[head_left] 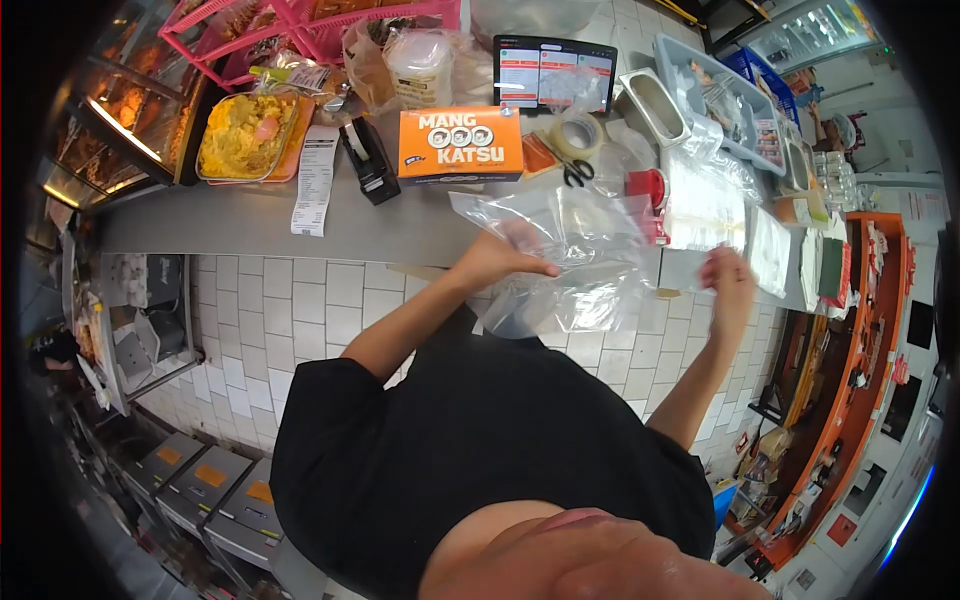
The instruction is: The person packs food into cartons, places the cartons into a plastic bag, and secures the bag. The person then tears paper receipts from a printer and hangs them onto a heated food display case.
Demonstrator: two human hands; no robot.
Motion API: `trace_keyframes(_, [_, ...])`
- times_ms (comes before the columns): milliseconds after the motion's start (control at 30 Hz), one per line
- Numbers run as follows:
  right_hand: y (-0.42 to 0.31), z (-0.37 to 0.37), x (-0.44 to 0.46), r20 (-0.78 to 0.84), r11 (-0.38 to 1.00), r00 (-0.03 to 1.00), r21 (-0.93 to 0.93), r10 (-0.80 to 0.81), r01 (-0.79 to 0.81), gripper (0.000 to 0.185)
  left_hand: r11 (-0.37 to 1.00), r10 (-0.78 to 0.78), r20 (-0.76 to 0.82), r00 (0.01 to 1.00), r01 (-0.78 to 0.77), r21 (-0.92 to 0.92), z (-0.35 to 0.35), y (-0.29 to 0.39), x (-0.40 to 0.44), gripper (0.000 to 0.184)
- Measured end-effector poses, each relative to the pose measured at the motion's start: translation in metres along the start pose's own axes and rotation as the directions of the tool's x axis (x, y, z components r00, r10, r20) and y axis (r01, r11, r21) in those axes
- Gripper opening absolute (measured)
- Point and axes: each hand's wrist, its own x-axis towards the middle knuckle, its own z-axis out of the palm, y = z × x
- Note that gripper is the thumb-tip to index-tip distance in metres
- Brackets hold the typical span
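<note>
My left hand [505, 257] grips the edge of a clear plastic bag [590, 245], with the thumb lying over the film. The bag spreads out over the front edge of the counter and partly hangs below it. To the right, my right hand [728, 270] is apart from the bag, beside a stack of white plastic bags [703, 205]. Motion smears its fingers, so I cannot see whether they hold anything. Behind the held bag lie black-handled scissors [578, 173] and a roll of clear tape [577, 135]. An orange printed box [461, 145] stands behind my left hand.
On the steel counter [400, 225] are a black tape dispenser [369, 160], a paper receipt [315, 180] and a tray of yellow food [250, 137]. A tablet [555, 75] stands at the back. A grey plastic crate [720, 100] and a metal pan [655, 105] are at right.
</note>
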Motion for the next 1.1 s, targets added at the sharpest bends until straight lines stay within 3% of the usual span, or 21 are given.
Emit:
trace_keyframes(133, [0.016, 0.109, -0.069, 0.459, 0.98, 0.888, -0.186, 0.031, 0.062, 0.033, 0.991, 0.133, -0.079, 0.988, -0.133, 0.012, 0.051, -0.024, -0.008, 0.045])
trace_keyframes(200, [0.006, 0.115, -0.076, 0.526, 0.947, 0.812, -0.305, 0.253, -0.098, 0.026, 0.959, 0.17, 0.155, 0.973, -0.199, 0.201, 0.055, -0.01, -0.015, 0.041])
trace_keyframes(233, [0.021, 0.115, -0.08, 0.465, 0.988, 0.872, -0.079, 0.154, -0.132, 0.026, 0.924, 0.174, 0.262, 0.949, -0.249, 0.289, 0.055, -0.003, -0.015, 0.04])
trace_keyframes(300, [0.036, 0.115, -0.087, 0.336, 0.906, 0.936, 0.357, 0.104, -0.229, 0.025, 0.965, 0.262, 0.207, 0.943, -0.254, -0.068, 0.056, -0.002, -0.024, 0.038])
trace_keyframes(367, [0.025, 0.114, -0.085, 0.314, 0.541, 0.911, 0.733, 0.268, -0.412, 0.025, 0.964, 0.105, 0.206, 0.973, -0.049, -0.261, 0.049, 0.004, -0.033, 0.037])
trace_keyframes(433, [0.0, 0.103, -0.075, 0.392, 0.243, 0.84, 0.833, 0.376, -0.498, 0.023, 0.957, 0.244, 0.109, 0.964, -0.221, -0.185, 0.026, 0.007, -0.026, 0.035])
trace_keyframes(467, [-0.004, 0.099, -0.071, 0.443, 0.079, 0.795, 0.853, 0.415, -0.517, 0.022, 0.922, 0.381, 0.049, 0.923, -0.384, 0.061, 0.008, 0.0, -0.021, 0.031])
trace_keyframes(500, [0.033, 0.093, -0.061, 0.628, -0.163, 0.777, 0.772, 0.039, -0.615, 0.017, 0.81, 0.516, 0.025, 0.856, -0.497, 0.311, -0.013, -0.009, -0.016, 0.027])
trace_keyframes(567, [0.014, 0.09, -0.072, 0.763, 0.212, 0.644, 0.623, 0.048, -0.753, 0.016, 0.386, 0.814, -0.055, 0.579, -0.467, 0.796, -0.06, 0.003, -0.02, 0.01])
trace_keyframes(600, [-0.001, 0.089, -0.078, 0.819, 0.395, 0.568, 0.499, 0.074, -0.771, 0.016, 0.458, 0.795, -0.149, 0.588, -0.42, 0.784, -0.096, 0.014, -0.029, 0.01])
trace_keyframes(633, [-0.015, 0.094, -0.089, 0.828, 0.759, 0.56, 0.365, 0.0, -0.539, 0.015, 0.404, 0.827, -0.206, 0.523, -0.297, 0.865, -0.122, 0.028, -0.038, 0.014])
trace_keyframes(667, [-0.025, 0.092, -0.086, 0.793, 0.783, 0.605, 0.419, -0.07, -0.46, 0.017, 0.661, 0.721, -0.517, 0.461, -0.235, 0.713, -0.139, 0.035, -0.05, 0.02])
trace_keyframes(700, [-0.034, 0.089, -0.081, 0.758, 0.798, 0.638, 0.465, -0.135, -0.383, 0.019, 0.767, 0.555, -0.629, 0.544, -0.043, 0.64, -0.167, 0.04, -0.064, 0.018])
trace_keyframes(767, [-0.037, 0.091, -0.075, 0.724, 0.879, 0.65, 0.442, -0.231, -0.179, 0.006, 0.707, 0.534, -0.645, 0.547, 0.129, 0.695, -0.178, 0.054, -0.082, 0.02])
trace_keyframes(833, [-0.056, 0.103, -0.063, 0.697, 0.943, 0.644, 0.305, -0.316, 0.134, 0.006, 0.37, 0.8, -0.367, 0.474, 0.09, 0.924, -0.134, 0.072, -0.075, 0.029])
trace_keyframes(933, [-0.079, 0.113, -0.038, 0.613, 0.855, 0.67, 0.019, -0.419, 0.518, 0.022, 0.44, 0.65, 0.026, 0.76, -0.403, 0.803, -0.056, 0.032, -0.065, 0.035])
trace_keyframes(967, [-0.088, 0.111, -0.026, 0.49, 0.702, 0.702, -0.227, -0.517, 0.675, 0.02, 0.495, 0.606, -0.046, 0.794, -0.331, 0.803, -0.05, 0.004, -0.053, 0.027])
trace_keyframes(1000, [-0.093, 0.112, -0.018, 0.372, 0.49, 0.674, -0.478, -0.639, 0.729, 0.018, 0.792, 0.472, -0.221, 0.853, -0.3, 0.532, -0.04, -0.007, -0.047, 0.024])
trace_keyframes(1033, [-0.094, 0.115, -0.028, 0.335, 0.502, 0.534, -0.184, -0.776, 0.845, 0.016, 0.956, 0.281, -0.325, 0.903, -0.234, 0.174, -0.029, -0.011, -0.043, 0.021])
trace_keyframes(1067, [-0.095, 0.12, -0.046, 0.235, 0.427, 0.392, 0.118, -0.889, 0.897, 0.015, 0.966, 0.069, -0.345, 0.936, -0.149, -0.212, -0.022, -0.013, -0.038, 0.019])
trace_keyframes(1100, [-0.075, 0.136, -0.043, 0.36, 0.51, 0.442, 0.12, -0.822, 0.852, 0.011, 0.907, -0.017, -0.367, 0.93, -0.14, -0.397, -0.016, -0.004, -0.041, 0.023])
